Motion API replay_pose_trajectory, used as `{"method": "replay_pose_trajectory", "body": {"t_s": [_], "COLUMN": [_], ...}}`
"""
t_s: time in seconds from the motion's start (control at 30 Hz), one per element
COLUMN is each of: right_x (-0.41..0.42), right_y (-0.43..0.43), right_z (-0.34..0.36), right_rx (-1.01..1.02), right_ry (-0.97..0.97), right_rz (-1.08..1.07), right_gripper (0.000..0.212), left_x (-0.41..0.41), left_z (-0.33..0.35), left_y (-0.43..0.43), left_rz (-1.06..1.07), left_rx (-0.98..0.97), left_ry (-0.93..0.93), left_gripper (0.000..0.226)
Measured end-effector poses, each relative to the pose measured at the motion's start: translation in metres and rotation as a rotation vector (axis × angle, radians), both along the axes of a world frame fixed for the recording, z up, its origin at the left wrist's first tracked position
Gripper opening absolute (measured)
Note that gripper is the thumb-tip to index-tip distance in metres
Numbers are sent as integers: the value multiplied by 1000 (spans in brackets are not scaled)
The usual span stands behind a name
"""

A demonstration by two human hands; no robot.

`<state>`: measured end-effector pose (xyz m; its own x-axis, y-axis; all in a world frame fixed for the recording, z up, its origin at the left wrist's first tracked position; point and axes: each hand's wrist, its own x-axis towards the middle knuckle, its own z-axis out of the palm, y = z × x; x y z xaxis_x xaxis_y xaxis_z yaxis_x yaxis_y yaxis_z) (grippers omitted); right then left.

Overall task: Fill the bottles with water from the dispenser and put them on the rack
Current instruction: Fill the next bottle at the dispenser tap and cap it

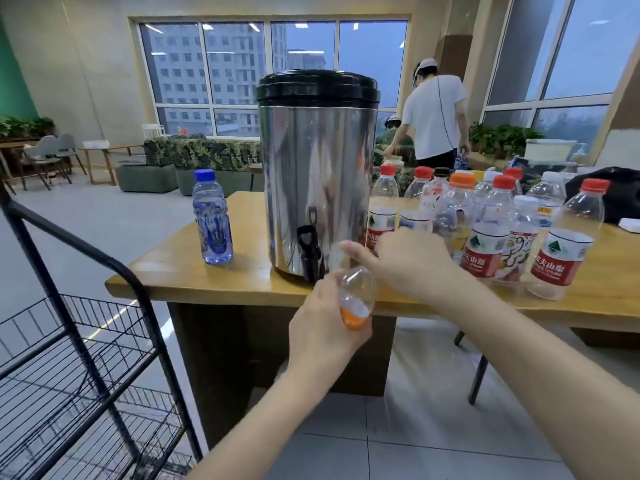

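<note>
Gripping a small clear bottle (357,292) in the left hand (322,327), fingers curled round it, orange end toward the palm, tilted just in front of the black tap (309,251) of the steel dispenser (317,174). Reaching with the right hand (408,261) just above that bottle, thumb stuck out, fingers bent; too blurred to tell whether pinching anything. Left of the dispenser on the tabletop (242,282), standing upright, 1 blue-capped bottle (212,220) full of water. To the right, crowded together, a cluster of empty bottles (485,233), mostly red-capped. At near left, beside the tabletop, a black wire rack (86,341).
</note>
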<state>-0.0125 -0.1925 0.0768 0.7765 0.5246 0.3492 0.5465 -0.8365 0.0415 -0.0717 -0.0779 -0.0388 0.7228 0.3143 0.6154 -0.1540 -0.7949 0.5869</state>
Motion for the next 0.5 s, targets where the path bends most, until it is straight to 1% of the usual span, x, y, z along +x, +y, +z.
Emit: {"method": "replay_pose_trajectory", "body": {"t_s": [0.03, 0.07, 0.1, 0.17, 0.23, 0.27, 0.33, 0.4, 0.43, 0.5], "right_x": [0, 1, 3, 6, 10, 11, 16, 25, 31, 41], "right_y": [3, 6, 9, 10, 9, 10, 13, 12, 11, 7], "right_z": [-11, -20, -30, -44, -51, -51, -50, -49, -50, -52], "right_rx": [-21, -18, -15, -19, -37, -51, -95, -100, -67, 0], "right_ry": [-43, -74, -95, -109, -162, -128, 79, 339, 438, 550], "right_rz": [-24, -24, -7, 70, 243, 337, 473, 515, 537, 608], "right_gripper": [79, 74, 66, 58, 62, 63, 59, 49, 42, 17], "left_x": [-2, -5, -8, -13, -17, -18, -20, -18, -16, -12], "left_z": [-9, -15, -18, -24, -30, -33, -35, -38, -39, -42], "left_y": [2, 5, 9, 22, 37, 44, 53, 60, 62, 64], "left_rz": [67, 97, 69, -127, -399, -520, -669, -676, -665, -683], "left_rx": [129, 182, 156, -36, -298, -423, -583, -601, -594, -613], "left_ry": [-9, -8, 31, 154, 327, 405, 506, 536, 541, 578], "left_gripper": [74, 76, 78, 77, 71, 69, 66, 62, 61, 57]}}
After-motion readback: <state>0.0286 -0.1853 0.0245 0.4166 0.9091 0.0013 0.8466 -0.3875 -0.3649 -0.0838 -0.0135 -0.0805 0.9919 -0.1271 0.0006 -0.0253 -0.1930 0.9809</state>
